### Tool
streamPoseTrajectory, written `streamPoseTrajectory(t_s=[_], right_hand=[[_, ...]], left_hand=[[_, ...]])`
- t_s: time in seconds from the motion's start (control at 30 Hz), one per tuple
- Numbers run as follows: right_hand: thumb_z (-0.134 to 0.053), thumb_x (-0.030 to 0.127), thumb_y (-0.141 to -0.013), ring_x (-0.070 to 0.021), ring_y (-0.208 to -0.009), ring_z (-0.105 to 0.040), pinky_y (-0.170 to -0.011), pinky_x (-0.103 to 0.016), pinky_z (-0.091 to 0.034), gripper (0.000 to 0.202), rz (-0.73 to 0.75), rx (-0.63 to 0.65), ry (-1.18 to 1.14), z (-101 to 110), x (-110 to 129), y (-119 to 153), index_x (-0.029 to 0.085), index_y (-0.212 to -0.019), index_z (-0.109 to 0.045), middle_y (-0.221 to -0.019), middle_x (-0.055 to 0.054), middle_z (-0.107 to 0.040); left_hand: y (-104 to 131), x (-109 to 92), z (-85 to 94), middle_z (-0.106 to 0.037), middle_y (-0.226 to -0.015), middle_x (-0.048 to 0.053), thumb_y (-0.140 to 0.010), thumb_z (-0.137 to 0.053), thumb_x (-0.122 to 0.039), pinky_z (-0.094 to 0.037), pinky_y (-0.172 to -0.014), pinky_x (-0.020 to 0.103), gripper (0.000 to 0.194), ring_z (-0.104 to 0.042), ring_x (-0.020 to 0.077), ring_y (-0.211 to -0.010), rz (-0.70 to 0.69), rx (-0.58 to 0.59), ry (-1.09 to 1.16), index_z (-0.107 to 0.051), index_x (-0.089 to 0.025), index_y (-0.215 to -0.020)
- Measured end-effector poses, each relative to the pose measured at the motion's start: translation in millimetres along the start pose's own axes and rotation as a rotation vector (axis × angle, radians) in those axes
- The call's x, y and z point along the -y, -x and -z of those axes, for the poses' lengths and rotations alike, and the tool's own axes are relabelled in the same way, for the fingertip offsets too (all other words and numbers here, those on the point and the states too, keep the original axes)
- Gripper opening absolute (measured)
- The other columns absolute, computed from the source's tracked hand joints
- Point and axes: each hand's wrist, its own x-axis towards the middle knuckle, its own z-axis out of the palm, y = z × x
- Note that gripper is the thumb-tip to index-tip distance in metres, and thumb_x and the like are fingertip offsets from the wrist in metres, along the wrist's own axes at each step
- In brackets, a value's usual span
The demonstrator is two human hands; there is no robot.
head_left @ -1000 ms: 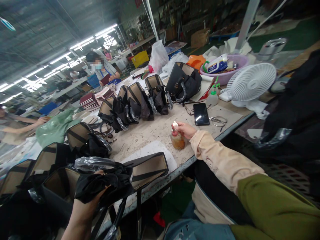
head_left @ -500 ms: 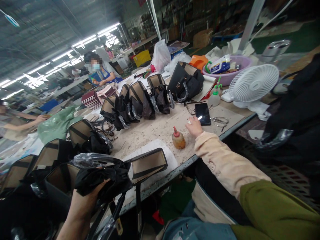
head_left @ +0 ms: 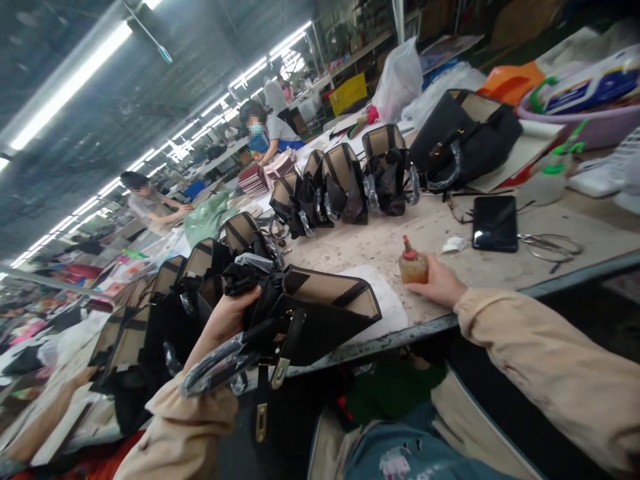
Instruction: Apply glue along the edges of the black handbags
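Observation:
My left hand (head_left: 234, 313) is closed on the bunched black cloth of a black handbag (head_left: 315, 327). The bag lies tilted at the table's edge, its stiff tan base facing up and its plastic-wrapped handles hanging over my forearm. Metal clasp pieces (head_left: 280, 372) dangle from its straps. At the right, my right hand (head_left: 440, 283) wraps around a small squat bottle (head_left: 414, 268) with a red nozzle and amber contents. Beneath the bag's far end is a white sheet (head_left: 383, 287). A crumpled white wad (head_left: 454, 245) rests beyond my right hand.
Black phone (head_left: 495, 223), scissors (head_left: 550, 247) and glasses (head_left: 460, 210) lie to the right. Several upturned black bags (head_left: 343, 177) line the table's back and left. A green-capped bottle (head_left: 547, 180) and purple basin (head_left: 595, 127) stand back right. Another person's arm (head_left: 55, 407) reaches in lower left.
My right hand has left the white wad beside the phone and moved left to take hold of the red-nozzled bottle. My left hand still grips the bag. The view has swung left.

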Motion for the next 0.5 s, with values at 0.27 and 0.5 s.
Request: streamPoseTrajectory(t_s=[0.27,0.5], right_hand=[[-0.067,0.038,-0.073,-0.0328,-0.092,-0.065,-0.081,-0.045,-0.053,0.069,0.151,-0.015,0.068,28.2,32.1,9.3,0.014,-0.133,-0.041,-0.108,-0.014,-0.064],[-0.061,0.03,-0.082,-0.0266,-0.096,-0.059,-0.082,-0.04,-0.051,0.061,0.702,-0.082,0.215,92.4,100.9,27.8,0.02,-0.139,-0.043,-0.108,-0.012,-0.057]], left_hand=[[8.5,-2.0,-0.9,-0.076,-0.081,0.005,-0.061,-0.085,-0.026,-0.059,-0.074,0.033,0.037,-0.073,0.0262,-0.078,-0.003,0.058,-0.008,-0.07,-0.015,-0.092],[12.9,-6.4,-2.3,-0.076,-0.081,0.005,-0.065,-0.081,-0.025,-0.06,-0.066,0.033,0.037,-0.073,0.0265,-0.074,0.103,0.064,-0.09,-0.071,-0.016,-0.1]])
